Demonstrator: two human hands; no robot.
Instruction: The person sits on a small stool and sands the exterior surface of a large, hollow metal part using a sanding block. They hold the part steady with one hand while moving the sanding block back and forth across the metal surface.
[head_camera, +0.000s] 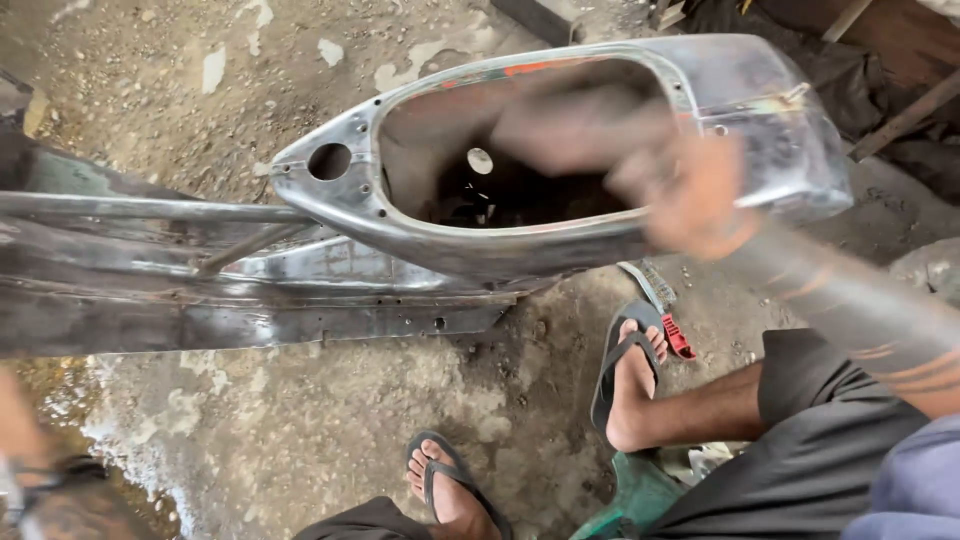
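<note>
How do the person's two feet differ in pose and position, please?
The right foot is raised, tilted on its edge with the sandal sole showing; the left foot lies flat on the floor. The right foot sits beside the metal shell; the left foot is farther from it. Both wear dark flip-flops.

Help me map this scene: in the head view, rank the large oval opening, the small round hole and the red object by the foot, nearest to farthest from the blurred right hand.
From the right hand:
1. Large oval opening, just left of it.
2. Red object, below it on the ground.
3. Small round hole, far left.
</note>
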